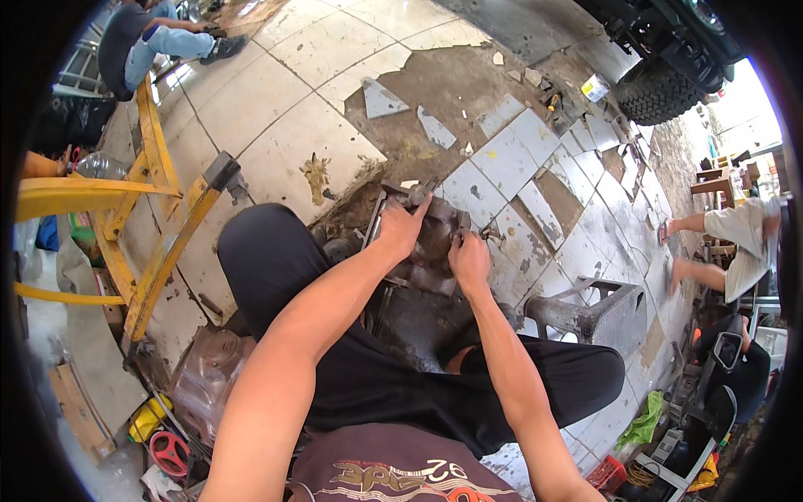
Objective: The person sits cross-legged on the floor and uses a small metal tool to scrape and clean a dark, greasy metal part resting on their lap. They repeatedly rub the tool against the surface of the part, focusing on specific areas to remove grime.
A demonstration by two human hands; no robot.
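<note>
A grimy brown-grey metal housing (439, 238), like a machine casing, sits on the floor in front of my crossed legs. My left hand (403, 226) is closed at its upper left edge, with the index finger reaching along a small dark piece at the top. At the housing's right side my right hand (469, 256) is closed in a pinch. Whatever lies between those fingertips is too small and dark to name. A round dark metal part (339, 249) lies left of the housing, partly behind my left forearm.
A yellow metal frame (155, 243) stands at left. Near my right knee is a worn grey stool (590, 309). Broken tiles (502, 171) cover the floor ahead. A large tyre (661, 90) stands far right. One person (159, 42) sits far left; another's legs (723, 251) show at right.
</note>
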